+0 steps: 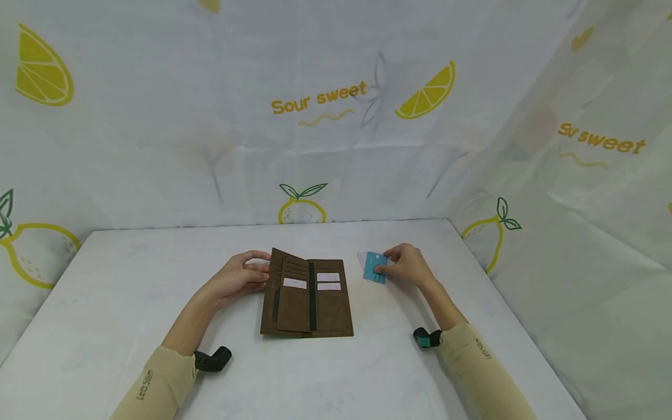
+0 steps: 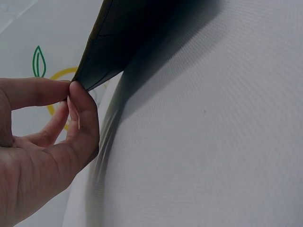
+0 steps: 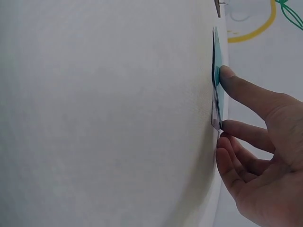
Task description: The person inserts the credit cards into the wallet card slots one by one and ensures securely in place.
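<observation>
A brown wallet (image 1: 332,312) lies spread out in the middle of the table, its left side tilted up. White slips show in slots on both halves. My left hand (image 1: 234,281) pinches the wallet's raised left edge between thumb and finger, as the left wrist view confirms at the dark corner (image 2: 97,61). Right of the wallet, my right hand (image 1: 408,266) holds a light blue card (image 1: 371,269), thumb on its face. Behind that card a pale, see-through card or sleeve (image 1: 361,260) sticks out; the right wrist view shows the two close together, nearly edge-on.
The table (image 1: 336,379) has a white cover. White cloth (image 1: 236,116) with lemon prints hangs behind it and along the right side. A black wrist camera (image 1: 212,359) sits at the left cuff, another (image 1: 426,338) at the right cuff.
</observation>
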Demonstrator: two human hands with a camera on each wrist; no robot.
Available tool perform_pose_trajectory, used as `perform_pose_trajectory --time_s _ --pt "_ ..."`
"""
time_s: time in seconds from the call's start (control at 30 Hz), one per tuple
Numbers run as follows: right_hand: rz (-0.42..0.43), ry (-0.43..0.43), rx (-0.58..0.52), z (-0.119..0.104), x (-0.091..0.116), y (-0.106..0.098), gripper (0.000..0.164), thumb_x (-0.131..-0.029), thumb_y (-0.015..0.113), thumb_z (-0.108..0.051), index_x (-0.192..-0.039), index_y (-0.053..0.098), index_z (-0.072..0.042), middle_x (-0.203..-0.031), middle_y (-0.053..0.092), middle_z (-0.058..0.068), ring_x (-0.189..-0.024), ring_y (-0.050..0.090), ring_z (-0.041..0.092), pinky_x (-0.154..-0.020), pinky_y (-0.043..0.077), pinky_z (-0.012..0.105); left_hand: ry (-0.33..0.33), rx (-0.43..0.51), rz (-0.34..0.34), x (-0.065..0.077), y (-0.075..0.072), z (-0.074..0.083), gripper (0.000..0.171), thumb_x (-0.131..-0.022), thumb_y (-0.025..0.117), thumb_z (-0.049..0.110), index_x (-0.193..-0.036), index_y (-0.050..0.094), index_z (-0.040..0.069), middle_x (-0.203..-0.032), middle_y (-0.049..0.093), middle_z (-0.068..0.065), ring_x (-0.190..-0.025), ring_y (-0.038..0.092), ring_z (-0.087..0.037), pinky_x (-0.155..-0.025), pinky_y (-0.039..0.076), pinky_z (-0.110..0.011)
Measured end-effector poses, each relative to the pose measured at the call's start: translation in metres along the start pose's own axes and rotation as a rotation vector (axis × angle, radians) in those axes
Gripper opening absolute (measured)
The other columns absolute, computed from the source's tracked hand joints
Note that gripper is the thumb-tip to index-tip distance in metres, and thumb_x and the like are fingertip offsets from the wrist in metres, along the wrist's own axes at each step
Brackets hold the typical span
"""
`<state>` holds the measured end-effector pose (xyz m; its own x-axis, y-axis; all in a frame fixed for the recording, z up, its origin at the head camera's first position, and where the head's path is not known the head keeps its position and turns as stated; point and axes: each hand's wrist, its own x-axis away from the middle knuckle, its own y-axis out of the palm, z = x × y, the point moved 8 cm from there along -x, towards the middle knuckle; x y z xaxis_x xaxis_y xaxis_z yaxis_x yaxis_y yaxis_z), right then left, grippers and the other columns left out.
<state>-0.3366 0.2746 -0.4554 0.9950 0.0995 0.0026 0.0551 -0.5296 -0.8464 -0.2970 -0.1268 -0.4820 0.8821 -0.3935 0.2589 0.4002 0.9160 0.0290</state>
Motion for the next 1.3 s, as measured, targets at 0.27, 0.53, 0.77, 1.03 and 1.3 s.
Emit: perform_pose_trajectory --time_s 0.27,0.53,0.77,1.03,1.3 --pt "-0.012 0.015 -0.016 0.002 -0.001 0.001 0.055 -0.087 0.092 -0.031 -0.122 0.075 0.007 -0.108 0.075 0.021 -0.095 0.065 0.027 -0.08 0.055 0.033 -0.003 -0.004 0.003 0.001 -0.002 0.0 0.052 -0.103 0.059 -0.001 -0.154 0.045 0.0 -0.122 0.06 -0.006 -0.096 0.07 -0.008 -0.088 0.061 -0.023" --pt "0.0 -0.012 -0.064 0.002 -0.001 -0.003 0.05 -0.085 0.093 -0.026 -0.115 0.07 0.007 -0.104 0.074 0.021 -0.094 0.069 0.027 -0.084 0.06 0.038 -0.005 0.016 0.001 0.001 0.001 0.002 0.054 -0.103 0.06 0.0 -0.155 0.044 -0.001 -0.122 0.059 -0.006 -0.095 0.069 -0.006 -0.088 0.06 -0.021" --pt "-0.035 -0.003 -0.154 0.001 -0.004 -0.003 0.049 -0.086 0.093 -0.021 -0.117 0.065 0.005 -0.103 0.074 0.021 -0.088 0.069 0.024 -0.076 0.057 0.029 -0.005 0.015 0.005 0.001 0.001 0.002 0.054 -0.103 0.06 -0.001 -0.155 0.044 -0.001 -0.124 0.058 -0.007 -0.094 0.069 -0.005 -0.087 0.06 -0.02" --pt "-0.113 0.012 -0.368 -0.003 -0.006 0.003 0.048 -0.092 0.085 -0.009 -0.131 0.06 0.006 -0.104 0.074 0.018 -0.082 0.067 0.014 -0.07 0.057 0.023 -0.003 0.004 0.005 0.0 0.0 0.001 0.054 -0.103 0.061 0.0 -0.155 0.044 -0.001 -0.119 0.061 -0.005 -0.094 0.069 -0.007 -0.087 0.061 -0.022" --pt "-0.126 0.058 -0.481 -0.008 -0.007 0.008 0.054 -0.094 0.083 -0.013 -0.139 0.058 0.004 -0.11 0.071 0.014 -0.088 0.068 0.011 -0.076 0.06 0.021 -0.002 0.001 0.004 -0.001 -0.001 0.0 0.053 -0.103 0.061 -0.001 -0.154 0.045 0.0 -0.117 0.061 -0.005 -0.092 0.068 -0.007 -0.085 0.061 -0.022"
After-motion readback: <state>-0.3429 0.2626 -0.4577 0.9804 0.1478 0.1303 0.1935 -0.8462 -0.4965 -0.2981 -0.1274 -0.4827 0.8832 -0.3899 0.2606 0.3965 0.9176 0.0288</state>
